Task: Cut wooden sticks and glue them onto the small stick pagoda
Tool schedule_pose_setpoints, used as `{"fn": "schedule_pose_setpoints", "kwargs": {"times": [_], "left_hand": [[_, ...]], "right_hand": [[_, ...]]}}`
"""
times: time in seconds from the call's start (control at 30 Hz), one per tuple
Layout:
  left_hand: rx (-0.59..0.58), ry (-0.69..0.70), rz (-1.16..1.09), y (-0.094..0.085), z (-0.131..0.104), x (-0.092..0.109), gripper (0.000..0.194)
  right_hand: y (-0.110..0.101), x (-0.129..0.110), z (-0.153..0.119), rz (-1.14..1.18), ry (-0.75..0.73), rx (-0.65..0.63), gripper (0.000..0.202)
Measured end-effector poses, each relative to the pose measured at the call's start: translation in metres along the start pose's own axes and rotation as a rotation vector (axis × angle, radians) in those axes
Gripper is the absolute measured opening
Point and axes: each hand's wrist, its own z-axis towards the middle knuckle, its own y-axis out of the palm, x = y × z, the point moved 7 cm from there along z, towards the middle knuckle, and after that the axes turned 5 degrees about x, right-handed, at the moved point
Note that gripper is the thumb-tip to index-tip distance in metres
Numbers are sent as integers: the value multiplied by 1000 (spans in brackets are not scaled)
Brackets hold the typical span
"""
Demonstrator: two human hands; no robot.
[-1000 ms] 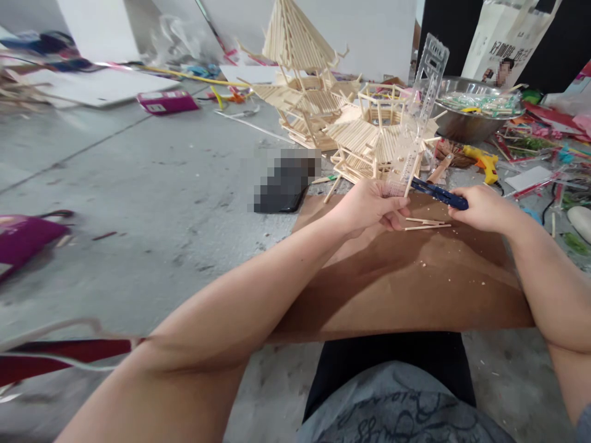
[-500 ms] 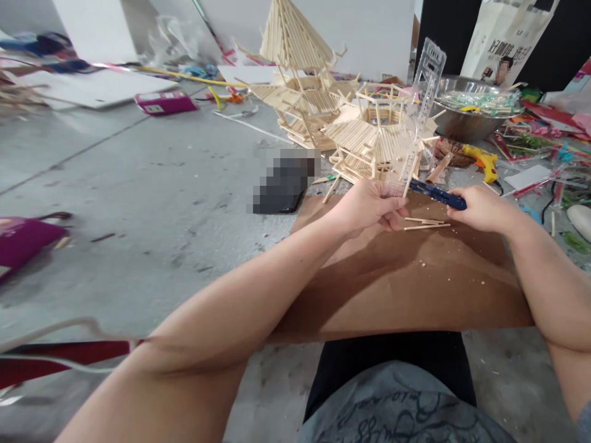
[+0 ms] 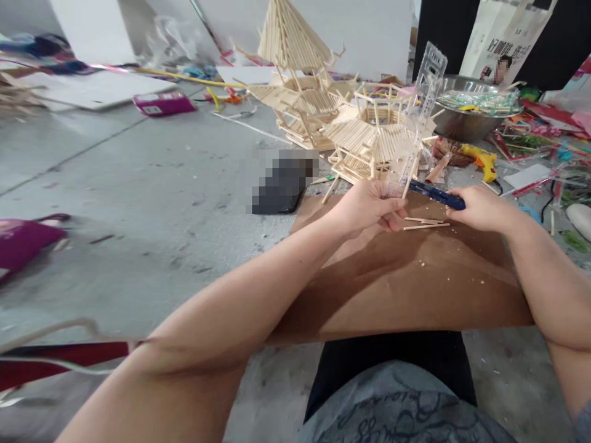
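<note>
My left hand (image 3: pixel 376 206) pinches the lower end of a clear plastic ruler (image 3: pixel 418 111) together with a thin wooden stick (image 3: pixel 407 186). The ruler stands tilted up and away. In my right hand (image 3: pixel 478 206) is a dark blue cutting tool (image 3: pixel 438 195), its tip against or very close to the stick; contact is too small to make out. Below the hands, a few short sticks (image 3: pixel 427 226) lie on a brown board (image 3: pixel 415 295). Just behind my left hand stands a low wooden-stick structure (image 3: pixel 373 138).
A taller stick tower (image 3: pixel 300 74) stands behind. A dark phone (image 3: pixel 281 184) lies left of the board. To the right are a yellow glue gun (image 3: pixel 482 161), a metal bowl (image 3: pixel 466 123) and scattered craft scraps. Purple packets (image 3: pixel 164 103) lie on the grey floor (image 3: pixel 138 184).
Both hands keep almost the same place and hold. The ruler's top has tipped slightly, and the view has shifted a little.
</note>
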Motion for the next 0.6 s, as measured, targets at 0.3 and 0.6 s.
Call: {"fn": "schedule_pose_setpoints", "kwargs": {"times": [0.3,0.6], "left_hand": [[19,-5,12,0,0,0,12],[22,39,25,-2,1,1,12]], "right_hand": [[0,1,0,-24,-14,14,29],[2,4,0,-63,-16,62,29]]}}
